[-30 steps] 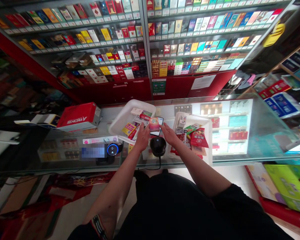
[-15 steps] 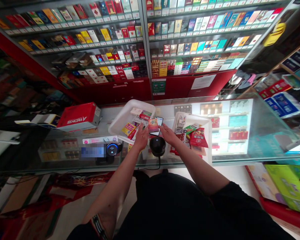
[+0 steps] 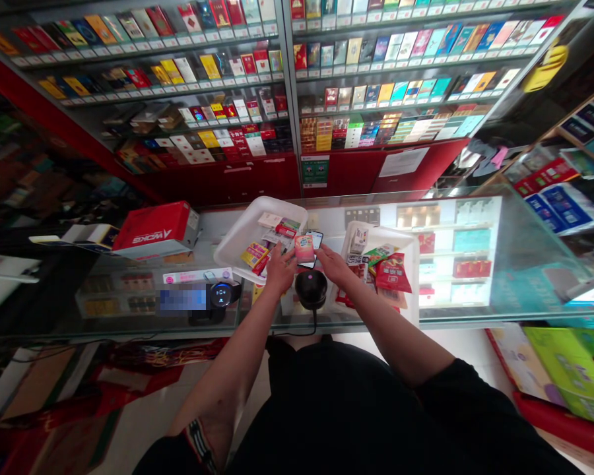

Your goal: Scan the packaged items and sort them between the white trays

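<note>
My left hand (image 3: pixel 278 270) pinches a small pink and orange packet (image 3: pixel 304 249) and holds it upright over a black phone (image 3: pixel 313 245) lying on the glass counter (image 3: pixel 450 290). My right hand (image 3: pixel 332 264) rests beside the phone with its fingers curled at the phone's near edge; what it grips, if anything, is hidden. A round black scanner (image 3: pixel 311 289) stands just in front of both hands. A white tray (image 3: pixel 242 234) with several small packets lies to the left, and another white tray (image 3: pixel 412 241) with snack packets lies to the right.
A red box (image 3: pixel 157 229) and a white box lie at the counter's left. A small black device with a blue ring (image 3: pixel 221 295) stands near the front edge. Shelves of cigarette packs (image 3: pixel 287 86) fill the wall behind. Cartons stand on the floor at right.
My left hand has lifted the packet a little further from me. The right hand has barely shifted.
</note>
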The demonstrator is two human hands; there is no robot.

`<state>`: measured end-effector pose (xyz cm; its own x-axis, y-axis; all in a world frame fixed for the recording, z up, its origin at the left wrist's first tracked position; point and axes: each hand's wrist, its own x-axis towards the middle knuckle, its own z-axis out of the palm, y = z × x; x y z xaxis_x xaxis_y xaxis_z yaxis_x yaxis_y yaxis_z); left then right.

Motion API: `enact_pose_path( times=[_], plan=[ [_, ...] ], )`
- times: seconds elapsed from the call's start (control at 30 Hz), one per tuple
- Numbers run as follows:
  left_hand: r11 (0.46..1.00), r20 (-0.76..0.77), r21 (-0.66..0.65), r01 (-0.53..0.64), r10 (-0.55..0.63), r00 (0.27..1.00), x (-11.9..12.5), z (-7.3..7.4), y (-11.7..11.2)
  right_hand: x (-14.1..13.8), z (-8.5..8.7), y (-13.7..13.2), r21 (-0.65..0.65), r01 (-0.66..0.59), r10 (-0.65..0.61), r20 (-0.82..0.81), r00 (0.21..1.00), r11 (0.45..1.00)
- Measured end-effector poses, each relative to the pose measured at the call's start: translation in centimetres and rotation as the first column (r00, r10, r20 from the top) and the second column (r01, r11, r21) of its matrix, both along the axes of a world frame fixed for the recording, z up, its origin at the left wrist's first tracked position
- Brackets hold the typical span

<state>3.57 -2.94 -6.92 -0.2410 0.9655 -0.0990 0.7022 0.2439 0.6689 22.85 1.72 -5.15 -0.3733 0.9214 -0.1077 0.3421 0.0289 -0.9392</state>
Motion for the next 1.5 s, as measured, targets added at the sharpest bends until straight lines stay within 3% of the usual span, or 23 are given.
enact_pose_path(
  times=[0.13,0.37,0.5,0.73,0.93,1.03,1.13,1.27,1.5],
  plan=[
    [1.0,0.006,0.0,0.0,0.0,1.0,0.6,1.2,0.0,0.3,0.4,-0.1,-0.062,0.038,-0.041,-0.049,0.998,0.997],
    [0.982,0.047,0.185,0.042,-0.052,0.998,1.9,4.3,0.1,1.3,2.7,-0.8,-0.045,0.1,-0.106,-0.164,0.981,0.994],
    [0.971,0.022,0.226,0.082,-0.089,0.996,3.3,6.0,-0.3,2.7,3.2,-1.7,-0.114,0.175,-0.193,-0.181,0.964,0.978],
    [0.95,-0.027,0.246,0.19,-0.189,0.982,7.0,7.0,-1.9,6.0,3.1,-4.2,-0.293,0.257,-0.345,-0.305,0.888,0.921],
    [0.944,-0.07,0.145,0.298,-0.29,0.954,10.9,7.8,-3.0,9.5,3.8,-6.0,-0.432,0.317,-0.472,-0.323,0.82,0.845],
    [0.932,-0.07,0.097,0.35,-0.344,0.936,12.8,7.8,-3.2,11.3,4.0,-6.9,-0.484,0.361,-0.545,-0.319,0.776,0.797],
    [0.907,-0.031,0.058,0.417,-0.415,0.909,14.7,7.3,-3.2,13.2,4.1,-7.7,-0.431,0.44,-0.586,-0.304,0.751,0.788],
    [0.878,0.035,0.051,0.475,-0.477,0.878,17.1,6.0,-3.2,15.7,4.3,-8.6,-0.354,0.554,-0.632,-0.162,0.758,0.754],
    [0.853,0.041,-0.008,0.522,-0.521,0.852,20.1,4.3,-3.0,18.8,3.2,-9.3,-0.288,0.62,-0.663,-0.075,0.745,0.729]
  ],
)
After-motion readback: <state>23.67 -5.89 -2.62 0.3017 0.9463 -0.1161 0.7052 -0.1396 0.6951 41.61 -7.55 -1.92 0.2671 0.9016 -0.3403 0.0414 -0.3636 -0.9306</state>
